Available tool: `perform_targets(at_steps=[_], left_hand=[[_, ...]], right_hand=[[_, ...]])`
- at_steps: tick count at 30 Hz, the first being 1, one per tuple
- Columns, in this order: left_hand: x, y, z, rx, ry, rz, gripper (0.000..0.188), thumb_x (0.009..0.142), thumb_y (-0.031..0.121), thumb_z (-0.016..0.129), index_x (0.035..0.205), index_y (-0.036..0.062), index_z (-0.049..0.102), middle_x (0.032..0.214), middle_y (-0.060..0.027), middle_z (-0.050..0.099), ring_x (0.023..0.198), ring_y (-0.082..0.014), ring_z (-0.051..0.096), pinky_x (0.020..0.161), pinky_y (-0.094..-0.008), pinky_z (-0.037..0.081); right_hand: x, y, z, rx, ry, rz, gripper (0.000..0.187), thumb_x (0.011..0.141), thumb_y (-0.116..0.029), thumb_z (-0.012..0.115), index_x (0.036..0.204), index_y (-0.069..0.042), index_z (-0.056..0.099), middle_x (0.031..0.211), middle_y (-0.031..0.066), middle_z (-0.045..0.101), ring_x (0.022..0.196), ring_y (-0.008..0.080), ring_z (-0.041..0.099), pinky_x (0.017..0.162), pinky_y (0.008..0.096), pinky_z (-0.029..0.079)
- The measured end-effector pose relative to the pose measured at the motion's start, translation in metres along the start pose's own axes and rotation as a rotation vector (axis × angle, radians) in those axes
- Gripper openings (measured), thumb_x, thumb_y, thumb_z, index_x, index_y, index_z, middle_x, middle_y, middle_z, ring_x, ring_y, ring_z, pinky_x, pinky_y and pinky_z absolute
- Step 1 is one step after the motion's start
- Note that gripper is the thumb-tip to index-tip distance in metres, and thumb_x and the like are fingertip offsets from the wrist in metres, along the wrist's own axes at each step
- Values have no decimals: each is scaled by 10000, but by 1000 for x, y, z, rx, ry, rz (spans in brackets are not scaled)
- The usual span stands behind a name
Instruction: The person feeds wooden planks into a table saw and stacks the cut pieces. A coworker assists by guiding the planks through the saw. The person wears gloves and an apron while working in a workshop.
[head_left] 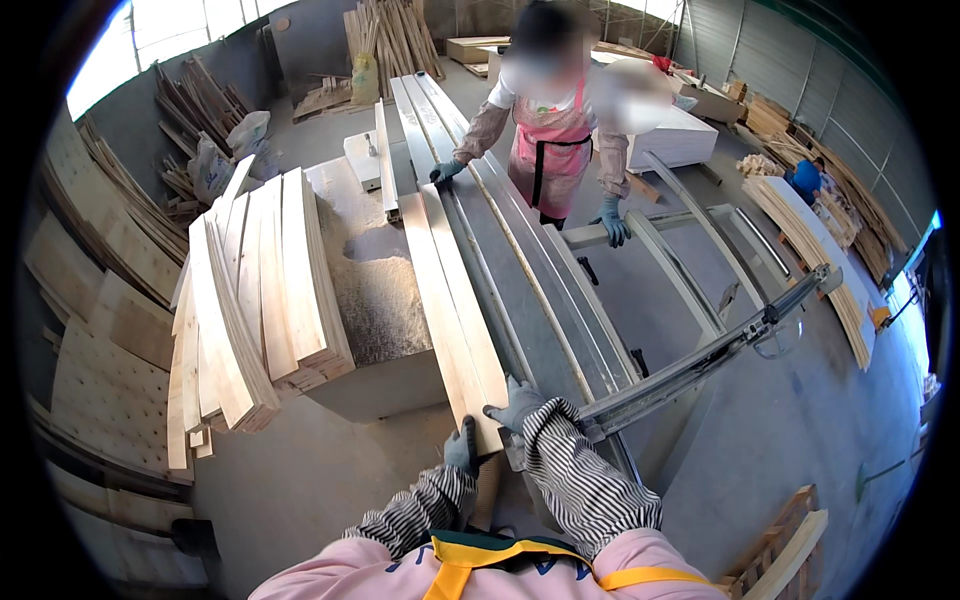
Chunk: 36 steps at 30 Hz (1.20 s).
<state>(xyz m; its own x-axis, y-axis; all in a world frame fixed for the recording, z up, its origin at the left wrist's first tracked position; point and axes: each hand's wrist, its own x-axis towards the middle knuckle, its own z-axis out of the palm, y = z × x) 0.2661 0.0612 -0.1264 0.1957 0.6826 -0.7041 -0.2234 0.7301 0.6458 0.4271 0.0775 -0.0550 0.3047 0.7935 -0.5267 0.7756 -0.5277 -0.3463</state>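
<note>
Two long pale wooden strips [452,310] lie side by side along the left part of a sliding table saw [520,260], running away from me. At their near end, my left hand [462,447], in a grey glove, is closed on the left corner with the thumb on top. My right hand [517,405], gloved alike, is closed on the right edge of the same end, its thumb lying over the wood. The fingers under the wood are hidden. Whether the two strips are fully separate at the near end I cannot tell.
A large stack of planks [255,285] stands left, beside a sawdust-covered surface [380,305]. Across the saw a co-worker in a pink apron [550,150] has one gloved hand near the strips' far end, the other on the metal side frame [660,250]. A wooden pallet [780,545] lies lower right.
</note>
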Motion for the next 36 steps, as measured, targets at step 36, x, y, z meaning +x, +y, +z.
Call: perform_targets(at_steps=[36], left_hand=[[-200,292,-266,-75,152,496,450,873,380,630,1121,12,556,946,-78,623,772,-180,632,637,-339,562]], right_hand=[[-298,-111,80,890,334,-267,424,722,-150,793,1031,37,570,922,100,543,859,216,500,778,355,422]])
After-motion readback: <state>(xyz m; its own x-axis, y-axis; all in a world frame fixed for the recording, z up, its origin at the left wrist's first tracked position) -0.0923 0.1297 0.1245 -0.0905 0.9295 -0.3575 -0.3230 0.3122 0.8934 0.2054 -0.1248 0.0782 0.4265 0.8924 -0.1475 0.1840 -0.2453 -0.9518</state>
